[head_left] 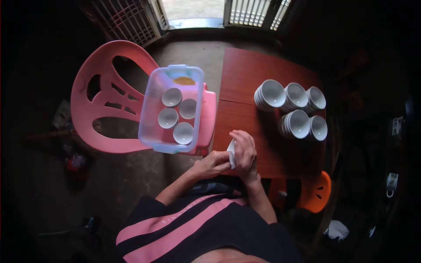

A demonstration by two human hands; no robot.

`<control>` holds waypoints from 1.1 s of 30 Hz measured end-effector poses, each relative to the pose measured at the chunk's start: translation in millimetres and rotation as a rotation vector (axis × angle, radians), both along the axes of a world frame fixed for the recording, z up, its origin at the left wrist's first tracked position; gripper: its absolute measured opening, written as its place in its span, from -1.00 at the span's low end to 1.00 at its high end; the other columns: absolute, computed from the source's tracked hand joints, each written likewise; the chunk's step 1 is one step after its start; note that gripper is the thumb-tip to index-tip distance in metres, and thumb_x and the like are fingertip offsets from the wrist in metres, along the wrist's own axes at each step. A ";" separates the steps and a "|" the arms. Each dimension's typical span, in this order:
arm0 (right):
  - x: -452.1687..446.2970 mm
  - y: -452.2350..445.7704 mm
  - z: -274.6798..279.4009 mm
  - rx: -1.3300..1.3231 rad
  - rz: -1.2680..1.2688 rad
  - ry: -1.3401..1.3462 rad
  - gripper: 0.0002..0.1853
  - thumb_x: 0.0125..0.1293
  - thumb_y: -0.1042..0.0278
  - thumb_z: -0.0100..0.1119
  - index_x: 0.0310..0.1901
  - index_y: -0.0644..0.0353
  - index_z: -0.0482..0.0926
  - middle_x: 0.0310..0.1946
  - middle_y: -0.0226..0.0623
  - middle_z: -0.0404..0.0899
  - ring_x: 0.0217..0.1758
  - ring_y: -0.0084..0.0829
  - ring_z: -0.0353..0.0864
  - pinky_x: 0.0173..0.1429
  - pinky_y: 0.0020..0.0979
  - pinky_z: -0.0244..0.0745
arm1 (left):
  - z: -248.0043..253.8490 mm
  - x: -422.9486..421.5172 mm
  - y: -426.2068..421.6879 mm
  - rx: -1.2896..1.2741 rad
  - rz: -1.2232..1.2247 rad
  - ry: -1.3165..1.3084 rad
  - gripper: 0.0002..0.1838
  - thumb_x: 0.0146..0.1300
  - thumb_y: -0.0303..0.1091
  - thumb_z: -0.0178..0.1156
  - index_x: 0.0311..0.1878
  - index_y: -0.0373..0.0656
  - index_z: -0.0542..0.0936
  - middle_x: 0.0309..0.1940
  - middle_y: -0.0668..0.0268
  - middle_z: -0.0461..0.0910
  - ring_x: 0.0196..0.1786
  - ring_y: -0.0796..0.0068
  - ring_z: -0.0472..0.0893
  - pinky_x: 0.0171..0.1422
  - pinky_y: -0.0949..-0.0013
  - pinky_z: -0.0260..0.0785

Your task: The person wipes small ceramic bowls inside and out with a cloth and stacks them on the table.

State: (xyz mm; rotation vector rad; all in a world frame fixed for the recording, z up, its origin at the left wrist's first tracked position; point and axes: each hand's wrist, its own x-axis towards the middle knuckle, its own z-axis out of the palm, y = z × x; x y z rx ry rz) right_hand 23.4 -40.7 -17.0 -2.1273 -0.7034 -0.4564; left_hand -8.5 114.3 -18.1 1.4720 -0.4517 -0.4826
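Note:
Near the table's front left edge, my left hand (213, 163) grips the lower left side of a small white bowl (231, 149), seen nearly edge-on. My right hand (245, 151) is curled over the other side, and its fingers hide most of the bowl. A whitish bit beneath the fingers could be a cloth, but I cannot make it out. To the left, a clear plastic bin (147, 127) contains several white bowls (168, 118), set apart from one another. Several stacks of white bowls (272, 94) lie tipped towards me on the right of the table.
The bin rests on the seat of a pink plastic chair (83, 105). The reddish-brown table (245, 70) stands to its right. An orange stool or chair (316, 195) is at the table's near right corner. Beyond are barred doors (250, 12) with a bright opening (193, 9).

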 end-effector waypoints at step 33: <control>11.1 -12.9 11.3 0.209 -0.103 0.174 -0.49 0.42 -0.02 -0.19 0.15 0.26 0.37 0.20 -0.11 0.35 0.25 -0.09 0.33 0.32 -0.24 0.21 | -3.7 30.7 -11.1 -0.589 0.159 0.364 -0.56 0.19 -0.42 0.24 0.13 -0.30 0.42 -0.03 0.28 0.53 -0.01 0.54 0.51 0.17 0.41 0.32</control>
